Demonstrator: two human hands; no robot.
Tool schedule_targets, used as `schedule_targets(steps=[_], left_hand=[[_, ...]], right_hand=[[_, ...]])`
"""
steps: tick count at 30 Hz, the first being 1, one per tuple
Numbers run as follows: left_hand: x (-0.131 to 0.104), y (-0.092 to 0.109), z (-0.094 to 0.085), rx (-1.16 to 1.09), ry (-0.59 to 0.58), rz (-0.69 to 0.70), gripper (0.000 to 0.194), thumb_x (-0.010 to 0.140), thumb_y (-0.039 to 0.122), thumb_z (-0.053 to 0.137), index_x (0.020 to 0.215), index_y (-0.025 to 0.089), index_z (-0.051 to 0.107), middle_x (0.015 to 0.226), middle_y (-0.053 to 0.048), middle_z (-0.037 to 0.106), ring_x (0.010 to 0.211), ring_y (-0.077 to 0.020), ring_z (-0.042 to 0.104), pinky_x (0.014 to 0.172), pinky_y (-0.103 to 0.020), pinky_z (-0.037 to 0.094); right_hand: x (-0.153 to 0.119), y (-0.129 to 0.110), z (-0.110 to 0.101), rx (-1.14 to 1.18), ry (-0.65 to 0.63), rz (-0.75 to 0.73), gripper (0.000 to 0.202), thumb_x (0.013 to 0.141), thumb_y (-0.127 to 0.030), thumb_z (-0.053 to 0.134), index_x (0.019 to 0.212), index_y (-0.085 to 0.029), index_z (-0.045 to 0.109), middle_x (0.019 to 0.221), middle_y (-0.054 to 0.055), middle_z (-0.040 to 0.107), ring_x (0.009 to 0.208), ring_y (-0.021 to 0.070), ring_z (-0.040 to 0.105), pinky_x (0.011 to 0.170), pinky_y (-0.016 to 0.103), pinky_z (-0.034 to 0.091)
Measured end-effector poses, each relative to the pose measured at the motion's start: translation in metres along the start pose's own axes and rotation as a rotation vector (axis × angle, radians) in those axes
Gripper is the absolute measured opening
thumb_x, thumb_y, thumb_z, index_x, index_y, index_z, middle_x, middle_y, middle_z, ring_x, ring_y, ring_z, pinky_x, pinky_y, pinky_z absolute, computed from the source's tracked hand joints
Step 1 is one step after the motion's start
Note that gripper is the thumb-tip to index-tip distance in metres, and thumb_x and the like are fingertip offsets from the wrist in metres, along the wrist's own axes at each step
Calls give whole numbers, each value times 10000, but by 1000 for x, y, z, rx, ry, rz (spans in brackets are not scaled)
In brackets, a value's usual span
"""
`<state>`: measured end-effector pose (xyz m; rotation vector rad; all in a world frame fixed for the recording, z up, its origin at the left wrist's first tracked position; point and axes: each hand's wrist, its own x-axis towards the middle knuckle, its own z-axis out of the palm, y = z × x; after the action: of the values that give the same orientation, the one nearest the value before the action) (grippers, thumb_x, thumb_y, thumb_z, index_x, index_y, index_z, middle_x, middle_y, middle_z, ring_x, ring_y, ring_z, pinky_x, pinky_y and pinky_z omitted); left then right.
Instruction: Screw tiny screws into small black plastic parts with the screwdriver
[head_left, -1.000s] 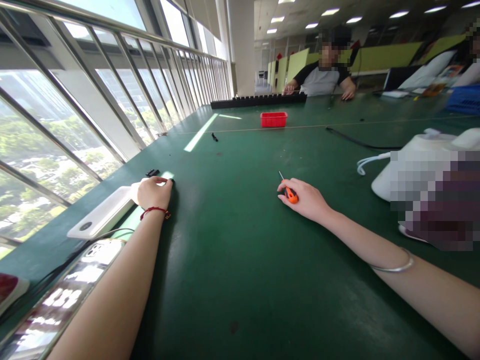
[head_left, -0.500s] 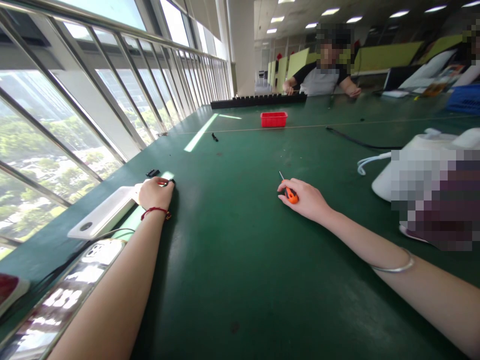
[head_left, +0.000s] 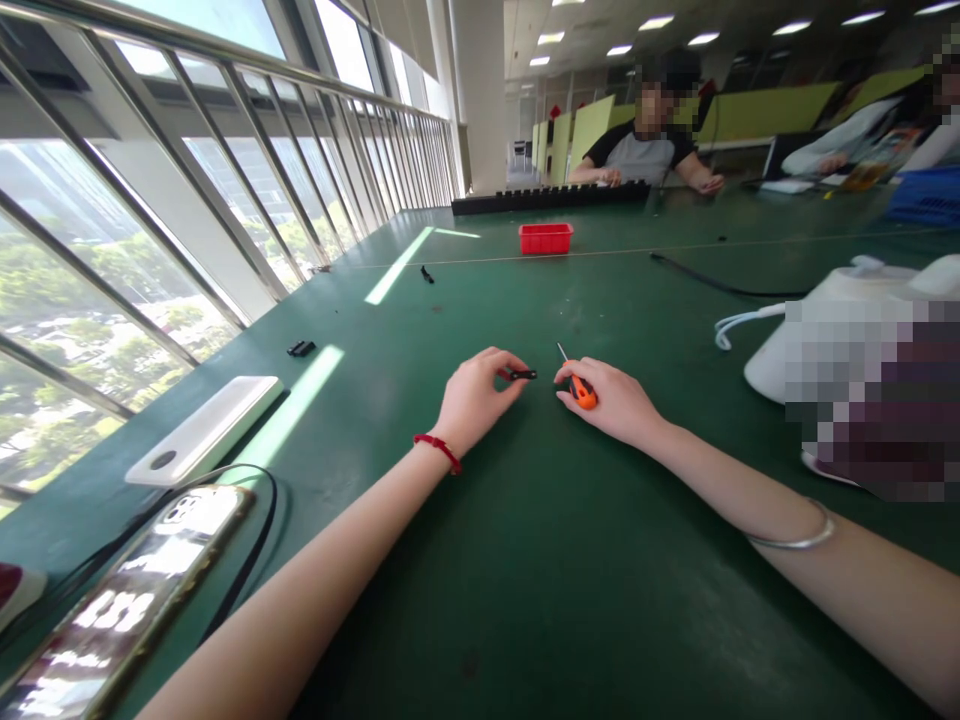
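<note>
Between thumb and fingers, my left hand (head_left: 480, 395) pinches a small black part (head_left: 523, 375) whose kind is too small to tell. It is held just above the green table, near its middle. Close by on the right, my right hand (head_left: 611, 400) rests on the table with its fingers closed round a screwdriver (head_left: 582, 391). The screwdriver has an orange and black handle, and its thin metal shaft points away from me and slightly left. A short gap separates the black part from the screwdriver's tip.
On the left lie a white power bank (head_left: 202, 430), a phone (head_left: 127, 600), a cable and another small black part (head_left: 301, 349). A red bin (head_left: 546, 239) stands farther back, before a long black strip (head_left: 551, 198). A white bag (head_left: 810, 330) is at right. Co-workers sit opposite.
My left hand has moved right from beside the power bank to the table's middle, carrying the small black part. My right hand stays put with the screwdriver. The far black strip has shifted right.
</note>
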<state>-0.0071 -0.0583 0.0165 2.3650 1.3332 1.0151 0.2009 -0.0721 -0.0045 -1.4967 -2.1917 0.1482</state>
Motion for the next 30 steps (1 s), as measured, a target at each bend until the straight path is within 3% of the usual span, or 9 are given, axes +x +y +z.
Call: schedule_targets(steps=[3, 7, 13, 21, 25, 30], left_hand=[[-8, 14, 11, 6, -75, 65, 107, 807, 185, 598, 865, 196, 687, 921, -18, 673, 831, -154, 629, 738, -256, 488], [-14, 9, 13, 18, -150, 77, 97, 823, 183, 595, 865, 192, 682, 950, -23, 665, 887, -168, 623, 781, -268, 493], [-14, 7, 13, 44, -189, 127, 98, 830, 173, 592, 881, 200, 671, 991, -20, 660, 929, -172, 617, 809, -271, 492], [-15, 8, 13, 70, -130, 66, 86, 827, 180, 575, 848, 187, 658, 945, -29, 655, 883, -175, 618, 773, -282, 495], [-15, 9, 12, 73, -117, 36, 88, 814, 172, 574, 842, 189, 656, 923, -26, 654, 862, -169, 618, 741, -270, 493], [-14, 9, 12, 79, -114, 27, 94, 810, 181, 578, 851, 193, 662, 910, -25, 652, 846, -169, 618, 729, -274, 496]], right_hand=[[0, -1, 0, 8, 13, 8, 181, 814, -273, 554, 991, -237, 568, 995, 47, 643, 881, 215, 607, 676, 310, 449], [0, -3, -2, 62, 32, 84, 309, 791, -265, 555, 1095, -233, 508, 966, 50, 651, 787, 216, 626, 628, 310, 443], [-15, -21, -2, 338, 265, 103, 205, 770, -241, 547, 961, -238, 475, 868, 21, 666, 765, 199, 650, 716, 326, 485], [-64, -44, -16, 351, 392, -204, 158, 798, -159, 572, 936, -213, 518, 776, 15, 641, 597, 114, 607, 555, 230, 493], [-66, -42, -26, 333, 502, -346, 164, 773, -117, 602, 882, -217, 531, 702, -16, 613, 562, 96, 594, 537, 212, 495], [-61, -44, -26, 318, 512, -388, 143, 766, -110, 598, 829, -226, 545, 641, -28, 598, 524, 97, 559, 497, 228, 473]])
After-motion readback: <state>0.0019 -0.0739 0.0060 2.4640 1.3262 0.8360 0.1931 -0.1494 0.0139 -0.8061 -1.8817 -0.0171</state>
